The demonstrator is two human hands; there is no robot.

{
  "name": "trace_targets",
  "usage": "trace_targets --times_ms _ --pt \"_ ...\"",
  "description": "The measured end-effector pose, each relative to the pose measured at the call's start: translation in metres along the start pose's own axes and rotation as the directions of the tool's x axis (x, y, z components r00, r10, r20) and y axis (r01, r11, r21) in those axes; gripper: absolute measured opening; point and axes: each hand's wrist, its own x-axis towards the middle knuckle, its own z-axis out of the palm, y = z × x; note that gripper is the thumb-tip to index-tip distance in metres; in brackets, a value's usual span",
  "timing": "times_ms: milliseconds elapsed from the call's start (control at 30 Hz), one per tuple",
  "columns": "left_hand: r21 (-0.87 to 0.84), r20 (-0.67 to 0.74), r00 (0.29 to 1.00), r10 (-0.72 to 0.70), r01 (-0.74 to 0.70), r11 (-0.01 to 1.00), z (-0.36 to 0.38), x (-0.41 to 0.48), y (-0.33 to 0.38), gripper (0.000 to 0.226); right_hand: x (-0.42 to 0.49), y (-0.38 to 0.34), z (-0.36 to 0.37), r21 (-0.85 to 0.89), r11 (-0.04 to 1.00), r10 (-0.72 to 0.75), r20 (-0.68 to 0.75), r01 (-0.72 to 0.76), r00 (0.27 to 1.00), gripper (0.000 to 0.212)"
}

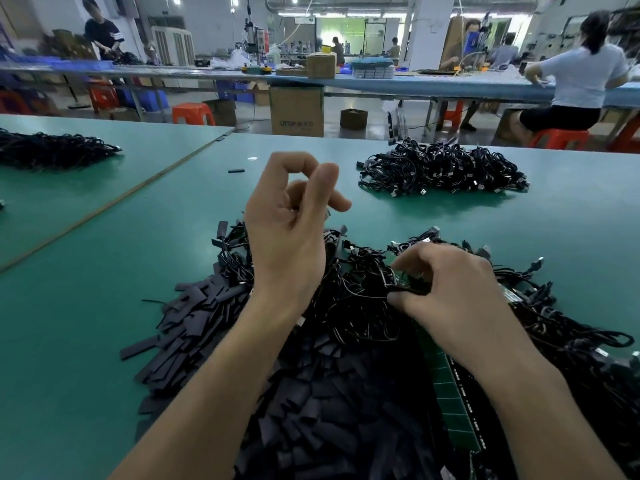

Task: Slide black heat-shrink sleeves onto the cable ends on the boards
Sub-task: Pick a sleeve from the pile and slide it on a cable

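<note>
The black sleeves (194, 323) lie heaped just under and left of the raised left hand (291, 233), whose fingers (325, 181) curl to the thumb, perhaps on a sleeve; I cannot tell. The lower right hand (450, 289) pinches a cable (403, 289) beside the green board (446, 386), which runs toward the person.

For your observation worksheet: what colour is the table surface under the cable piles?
Teal green; the table shows best in the head view.
</note>
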Motion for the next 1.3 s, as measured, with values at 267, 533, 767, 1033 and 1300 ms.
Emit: trace_targets --times_ms 267,533,767,1033,1300 --pt "0.247 -0.003 0.999 -0.034 0.034 0.968 -0.018 -0.016 -0.009 0.014 -0.024 -0.035 0.009 -0.133 0.983 -0.098 0.217 0.129 0.971 0.019" --pt "0.544 0.018 0.992 -0.129 0.098 0.833 -0.027 -0.014 -0.015 0.021 -0.033 -0.034 0.062 -0.267 0.949 -0.042 0.414 0.166 0.909 0.031" --pt "0.612 0.055 0.961 -0.271 0.182 0.769 -0.025 -0.012 -0.012 0.038 -0.032 -0.027 0.089 -0.307 0.935 -0.004 0.495 0.179 0.869 0.035" --pt "0.460 0.097 0.963 -0.250 0.179 0.870 -0.024 -0.012 -0.012 0.017 -0.031 -0.023 0.082 -0.312 0.933 -0.037 0.404 0.176 0.914 0.013" --pt "0.419 0.080 0.977 -0.197 0.147 0.896 -0.024 -0.014 -0.008 0.017 -0.039 -0.038 0.051 -0.154 0.963 -0.192 0.191 0.222 0.963 0.009"
